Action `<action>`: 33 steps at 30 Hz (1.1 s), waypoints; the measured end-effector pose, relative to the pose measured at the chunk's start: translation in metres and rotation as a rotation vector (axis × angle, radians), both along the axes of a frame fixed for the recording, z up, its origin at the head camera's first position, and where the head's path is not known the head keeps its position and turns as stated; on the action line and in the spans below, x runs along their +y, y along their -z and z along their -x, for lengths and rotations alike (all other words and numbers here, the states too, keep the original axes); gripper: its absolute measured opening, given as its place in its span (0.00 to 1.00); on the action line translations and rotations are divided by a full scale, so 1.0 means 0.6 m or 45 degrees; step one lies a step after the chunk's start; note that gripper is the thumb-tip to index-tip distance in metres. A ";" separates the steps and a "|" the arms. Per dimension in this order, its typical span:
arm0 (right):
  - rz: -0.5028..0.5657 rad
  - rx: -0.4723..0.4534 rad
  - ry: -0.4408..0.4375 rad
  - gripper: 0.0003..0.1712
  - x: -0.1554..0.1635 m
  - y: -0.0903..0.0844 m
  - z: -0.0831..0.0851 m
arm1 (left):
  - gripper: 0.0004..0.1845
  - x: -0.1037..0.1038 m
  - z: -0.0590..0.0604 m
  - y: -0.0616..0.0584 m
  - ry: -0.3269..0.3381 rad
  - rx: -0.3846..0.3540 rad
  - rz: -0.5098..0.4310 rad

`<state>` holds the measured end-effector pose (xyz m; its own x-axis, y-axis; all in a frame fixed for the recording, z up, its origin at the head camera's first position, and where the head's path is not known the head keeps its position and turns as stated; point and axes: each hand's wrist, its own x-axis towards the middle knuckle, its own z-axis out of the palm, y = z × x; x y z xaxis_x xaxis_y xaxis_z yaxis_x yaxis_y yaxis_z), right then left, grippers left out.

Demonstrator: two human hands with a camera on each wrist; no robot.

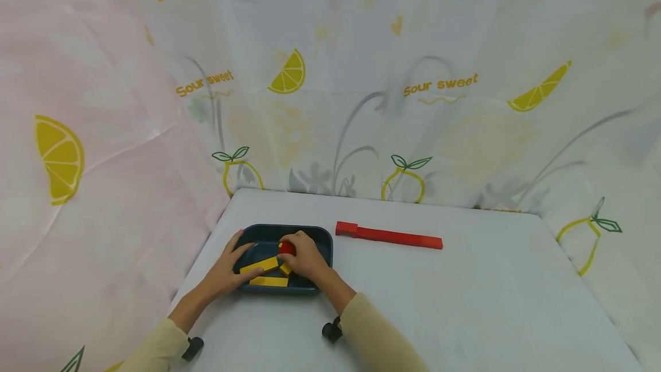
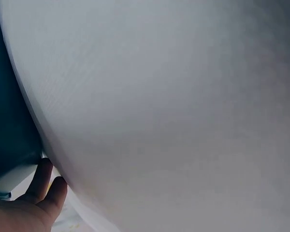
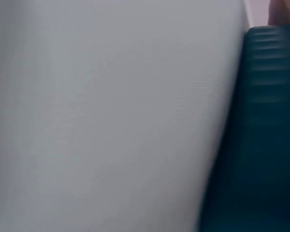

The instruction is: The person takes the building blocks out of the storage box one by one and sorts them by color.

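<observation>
And there's the red block (image 1: 287, 248), inside the dark blue tray (image 1: 325, 241) towards its right side, with the right hand (image 1: 308, 255) on it, thumb and fingers pinching it! From my distant seat I can pick out a sliver of yellow right behind it, too covered to name. Now, the tray's contents: a long yellow block (image 1: 267, 264) slants across the middle, a second yellow block (image 1: 269, 282) lies along the near wall, and a small yellow piece (image 1: 286, 269) peeks out just below the right hand.

Over to the left hand (image 1: 225, 271): it comes across the tray's left rim, fingers spread wide, thumb down at the long yellow block; whether it presses there, I can't tell. My left wrist feed gives me two fingertips beside the tray, while the right wrist feed is mostly tabletop and the tray's ridged outer side.

Outside, just right of the tray on the white table (image 1: 465, 291), a red bar (image 1: 400, 237) lies end to end with a short red block (image 1: 346, 228), and lemon-print cloth (image 1: 335, 27) hangs behind it all
</observation>
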<state>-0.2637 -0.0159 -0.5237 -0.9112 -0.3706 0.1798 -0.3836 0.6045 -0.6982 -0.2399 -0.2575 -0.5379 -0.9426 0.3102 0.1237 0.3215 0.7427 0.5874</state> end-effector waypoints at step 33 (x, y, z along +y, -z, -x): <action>-0.254 0.319 -0.158 0.18 0.251 -0.119 -0.006 | 0.42 -0.004 0.000 0.007 0.008 -0.007 -0.014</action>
<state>-0.2600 0.1348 -0.4524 -0.7937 -0.5264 0.3050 -0.6074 0.6573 -0.4461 -0.2398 -0.2598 -0.5421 -0.9413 0.3146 0.1221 0.3229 0.7341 0.5974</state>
